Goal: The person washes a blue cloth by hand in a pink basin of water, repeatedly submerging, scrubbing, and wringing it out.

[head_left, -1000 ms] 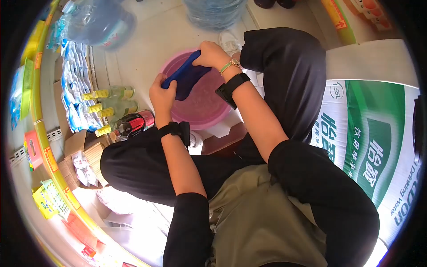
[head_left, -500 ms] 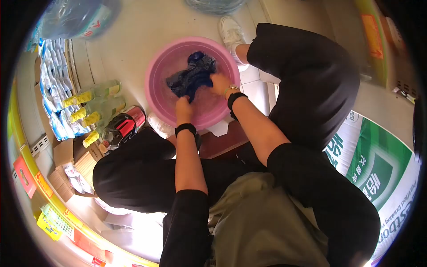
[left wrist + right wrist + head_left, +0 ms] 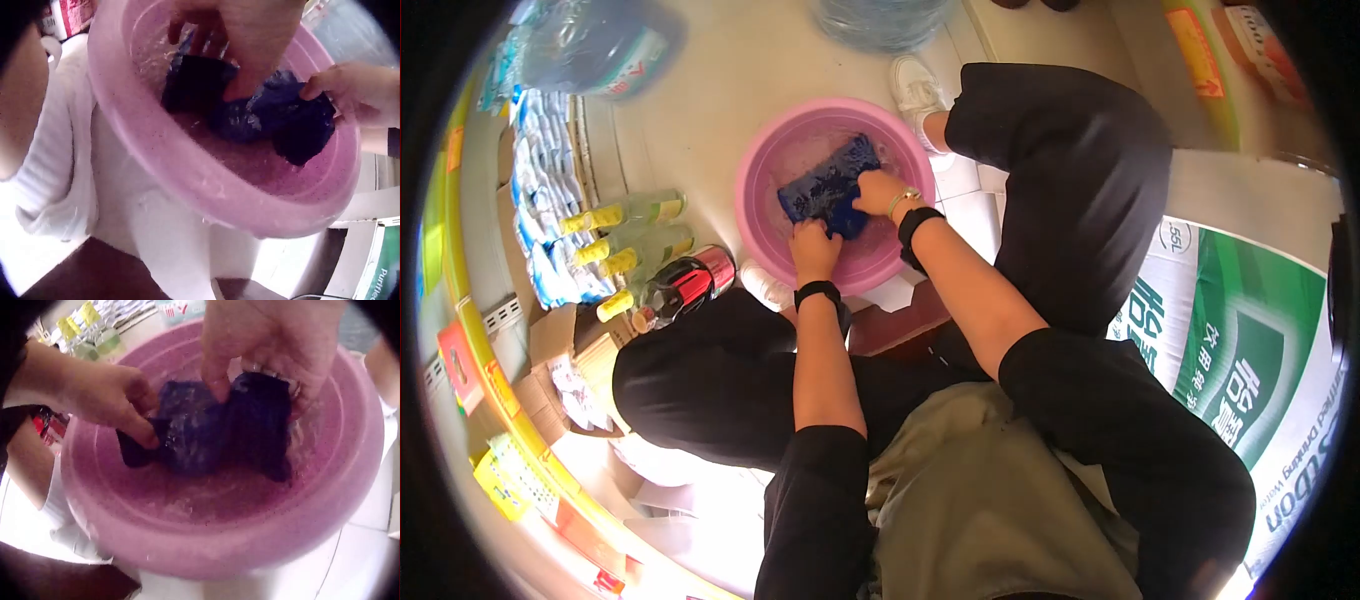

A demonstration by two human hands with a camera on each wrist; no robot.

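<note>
A wet, dark blue cloth lies spread in the water of a round pink basin. My left hand pinches its near left edge, thumb on top, as the right wrist view also shows. At the near right edge my right hand holds the cloth between thumb and fingers. From the right wrist, the cloth hangs between both hands at the water, its lower part dipping in. The left wrist view has the left hand over the basin, with the right hand gripping the other end.
Several glass bottles with yellow caps and a dark bottle with a red label lie left of the basin. Large water jugs stand farther back. White shoes flank the basin, and a green-and-white carton is at the right.
Both hands have lowered the cloth from above the basin into the water. Bunched up half a second ago, it now lies flatter and wider between the hands.
</note>
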